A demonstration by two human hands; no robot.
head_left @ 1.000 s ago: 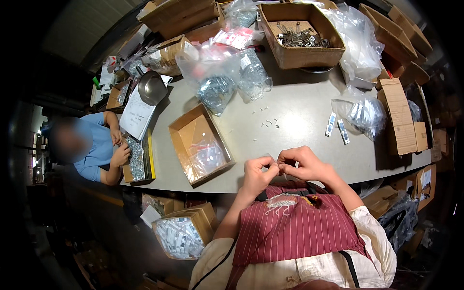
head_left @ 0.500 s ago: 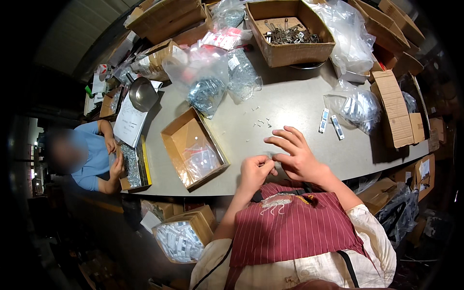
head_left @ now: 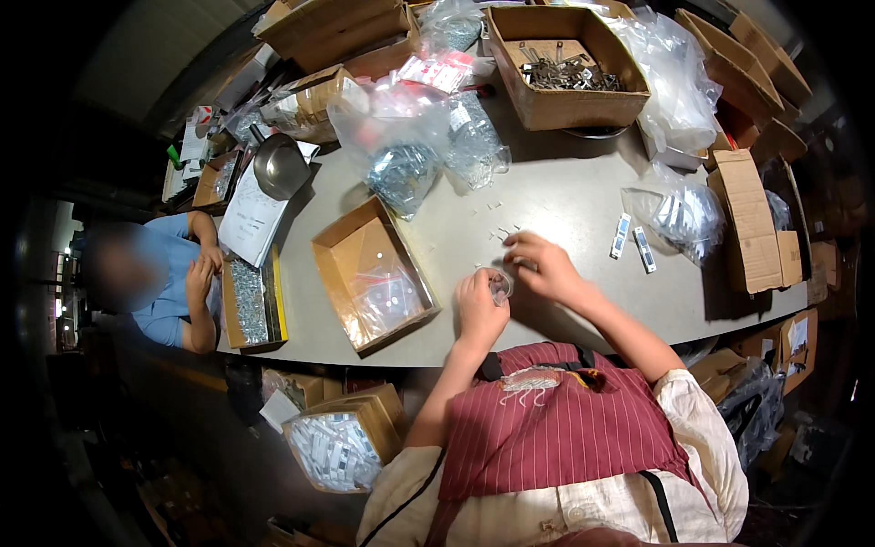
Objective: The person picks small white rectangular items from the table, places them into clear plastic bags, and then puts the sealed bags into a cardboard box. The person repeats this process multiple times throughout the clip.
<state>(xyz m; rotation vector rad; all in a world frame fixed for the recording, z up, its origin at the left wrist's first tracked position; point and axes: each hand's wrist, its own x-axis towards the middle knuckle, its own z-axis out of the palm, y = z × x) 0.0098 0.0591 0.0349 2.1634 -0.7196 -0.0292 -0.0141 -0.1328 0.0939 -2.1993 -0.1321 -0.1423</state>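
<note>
Two hands work near the front edge of the grey tabletop (head_left: 565,191). The left hand (head_left: 480,305) has its fingers clamped on a small clear bag (head_left: 499,285), held upright just above the surface. The right hand (head_left: 545,266), which half a second ago was spread wide over the tabletop, has now drawn back toward the bag; its fingers are pinched together beside the bag's mouth, though whether a part sits between them is too small to tell. A second ago both hands were closed together at the edge, so the reach out and return reads, in my judgement, as one picking cycle: a piece fetched and brought to the bag.

At twelve o'clock from the hands lie scattered small white parts (head_left: 503,230). At three o'clock lie two narrow packets (head_left: 632,242), with a clear sack of parts (head_left: 682,214) beyond them. At nine o'clock sits an open cardboard box (head_left: 374,273) lined with plastic. Farther off at nine o'clock, another person in a blue shirt (head_left: 169,296) rests their hands by a tray of small metal parts (head_left: 249,303).
</note>
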